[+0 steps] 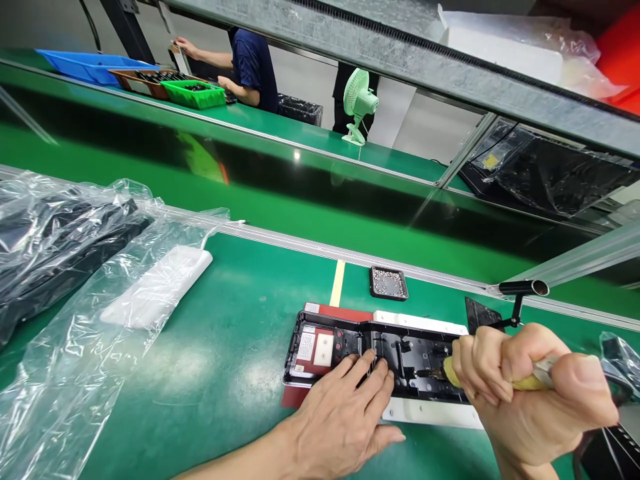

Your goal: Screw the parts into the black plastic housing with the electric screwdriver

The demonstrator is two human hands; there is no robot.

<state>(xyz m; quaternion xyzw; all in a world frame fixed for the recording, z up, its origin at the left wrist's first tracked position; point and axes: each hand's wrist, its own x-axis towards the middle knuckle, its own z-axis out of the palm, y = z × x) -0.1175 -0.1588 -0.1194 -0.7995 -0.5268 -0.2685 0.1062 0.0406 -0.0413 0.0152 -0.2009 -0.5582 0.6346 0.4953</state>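
A long black plastic housing [387, 347] lies open side up in a red and white fixture [435, 411] on the green bench. My left hand [345, 407] rests with spread fingers on the near edge and middle of the housing. My right hand [525, 387] is wrapped round a yellow-handled screwdriver [453, 372], its tip down inside the housing's right part. A red panel with a white label and a pale block [324, 350] sits in the housing's left end. Just behind stands a small black tray of screws [389, 283].
Plastic-wrapped black parts [60, 233] and a white bagged item [157, 287] lie at left. A black tube on a stand [523, 288] rises behind my right hand. Beyond are a fan [357, 100], bins [195, 95] and a person [254, 70].
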